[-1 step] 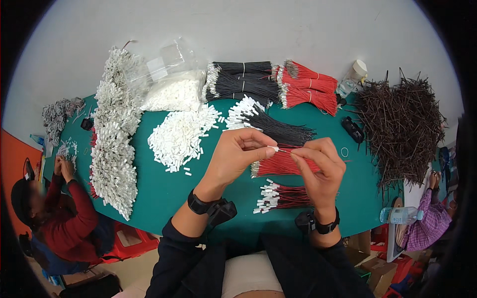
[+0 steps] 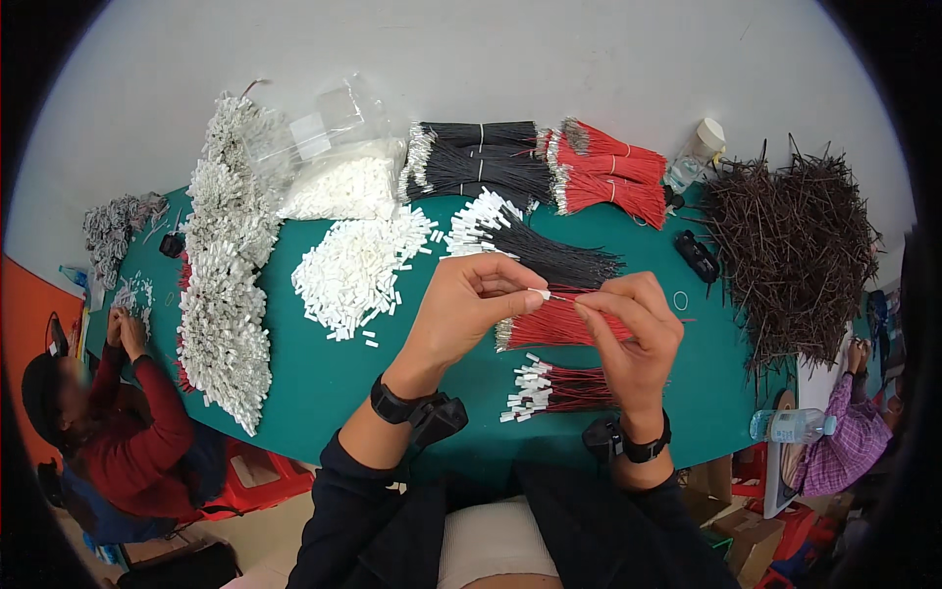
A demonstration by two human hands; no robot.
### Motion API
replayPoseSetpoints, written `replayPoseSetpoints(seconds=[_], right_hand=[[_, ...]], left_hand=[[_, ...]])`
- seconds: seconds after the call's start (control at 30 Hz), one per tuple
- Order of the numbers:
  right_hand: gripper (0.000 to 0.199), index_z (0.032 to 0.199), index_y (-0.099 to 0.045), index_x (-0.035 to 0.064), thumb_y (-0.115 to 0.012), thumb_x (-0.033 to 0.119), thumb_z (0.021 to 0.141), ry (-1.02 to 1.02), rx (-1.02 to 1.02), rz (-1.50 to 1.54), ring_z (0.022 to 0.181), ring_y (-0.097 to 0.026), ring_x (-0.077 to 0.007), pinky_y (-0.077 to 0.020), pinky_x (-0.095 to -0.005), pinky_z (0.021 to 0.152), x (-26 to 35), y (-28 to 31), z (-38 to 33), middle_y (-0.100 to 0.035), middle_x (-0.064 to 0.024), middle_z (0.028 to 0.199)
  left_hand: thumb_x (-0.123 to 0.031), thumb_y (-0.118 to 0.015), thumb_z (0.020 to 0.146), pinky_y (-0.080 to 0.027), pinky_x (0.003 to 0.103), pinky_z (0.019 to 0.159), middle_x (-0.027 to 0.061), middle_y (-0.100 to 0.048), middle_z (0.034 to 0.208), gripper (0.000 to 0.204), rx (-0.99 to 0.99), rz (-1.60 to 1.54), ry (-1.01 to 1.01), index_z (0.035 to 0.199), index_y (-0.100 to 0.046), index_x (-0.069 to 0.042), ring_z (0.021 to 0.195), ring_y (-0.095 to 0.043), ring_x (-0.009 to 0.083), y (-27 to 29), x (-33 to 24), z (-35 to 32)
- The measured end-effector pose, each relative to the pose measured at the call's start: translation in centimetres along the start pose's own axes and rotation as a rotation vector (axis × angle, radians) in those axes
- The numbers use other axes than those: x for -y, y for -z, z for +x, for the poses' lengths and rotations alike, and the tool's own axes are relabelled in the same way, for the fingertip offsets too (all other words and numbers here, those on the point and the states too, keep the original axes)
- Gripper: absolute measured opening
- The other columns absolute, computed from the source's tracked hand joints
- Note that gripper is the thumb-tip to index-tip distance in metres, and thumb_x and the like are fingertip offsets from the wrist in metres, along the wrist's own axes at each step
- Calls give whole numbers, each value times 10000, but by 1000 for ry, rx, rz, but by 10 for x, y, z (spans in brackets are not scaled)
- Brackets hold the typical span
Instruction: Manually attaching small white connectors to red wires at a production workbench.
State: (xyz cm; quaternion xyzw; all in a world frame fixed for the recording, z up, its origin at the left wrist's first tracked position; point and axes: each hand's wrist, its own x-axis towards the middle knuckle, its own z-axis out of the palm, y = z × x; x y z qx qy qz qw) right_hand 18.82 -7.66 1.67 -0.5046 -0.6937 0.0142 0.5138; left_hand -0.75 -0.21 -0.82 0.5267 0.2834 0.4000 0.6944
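My left hand (image 2: pixel 471 306) pinches a small white connector (image 2: pixel 539 293) between thumb and forefinger. My right hand (image 2: pixel 636 339) holds the bare end of a thin red wire (image 2: pixel 562 297) right against that connector. Both hands hover over the green table (image 2: pixel 324 373). Under them lies a loose bunch of red wires (image 2: pixel 540 331). A small bunch of red wires with white connectors fitted (image 2: pixel 549 389) lies nearer to me. A heap of loose white connectors (image 2: pixel 353 267) is to the left of my left hand.
Black wires with white ends (image 2: pixel 535 250) fan out behind my hands. At the back lie a clear bag of connectors (image 2: pixel 343 182), black bundles (image 2: pixel 481 162) and red bundles (image 2: pixel 608 177). A dark wire heap (image 2: pixel 795 255) fills the right. One person sits at the left (image 2: pixel 128 432), another at the right (image 2: pixel 844 432).
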Motion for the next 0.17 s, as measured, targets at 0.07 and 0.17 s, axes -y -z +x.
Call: replayPoseSetpoints(seconds=[0.07, 0.17], right_hand=[[181, 872, -746, 22, -828, -24, 717, 3, -3, -6, 778, -624, -233, -483, -338, 687, 0, 1, 0, -657, -74, 824], [181, 871, -748, 31, -830, -18, 717, 30, 7, -42, 781, -629, -239, -482, -343, 703, 0, 1, 0, -665, -79, 832]], left_hand=[[-7, -777, 867, -558, 251, 802, 94, -757, 956, 163, 11, 2, 4, 1019, -730, 26, 871, -713, 131, 1, 1, 0], [-16, -775, 872, -566, 264, 815, 97, -759, 960, 168, 15, 34, 14, 1029, -732, 22, 875, -717, 140, 0, -1, -1]])
